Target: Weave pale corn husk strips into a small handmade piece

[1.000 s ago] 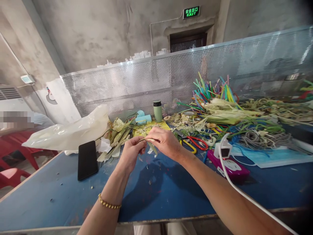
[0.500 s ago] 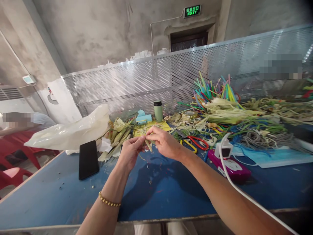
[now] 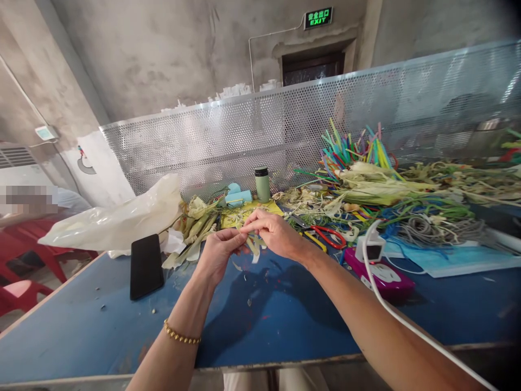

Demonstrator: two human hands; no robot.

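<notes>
My left hand (image 3: 217, 250) and my right hand (image 3: 275, 232) meet above the blue table, fingertips pinched close together. Between them is a pale corn husk strip (image 3: 255, 251), its loose end hanging below the fingers. How the strip runs inside the pinch is hidden by my fingers. Just beyond the hands lies a yellow sheet (image 3: 274, 207) with husk scraps on it. Red-handled scissors (image 3: 331, 236) rest to the right of my right hand, beside a yellow-handled tool (image 3: 316, 242). A heap of corn husks (image 3: 201, 228) lies to the left of the hands.
A black phone (image 3: 146, 267) and a cream plastic bag (image 3: 122, 222) are on the left. Behind stand a green bottle (image 3: 262, 185) and a perforated metal screen (image 3: 228, 146). At right are colourful pipe cleaners (image 3: 358, 149), a purple power block (image 3: 388, 277) and a white cable (image 3: 391, 307).
The husk strip between my fingers has shifted; its end now hangs wider and further right. My fingertips have drawn closer together. The view has moved very slightly.
</notes>
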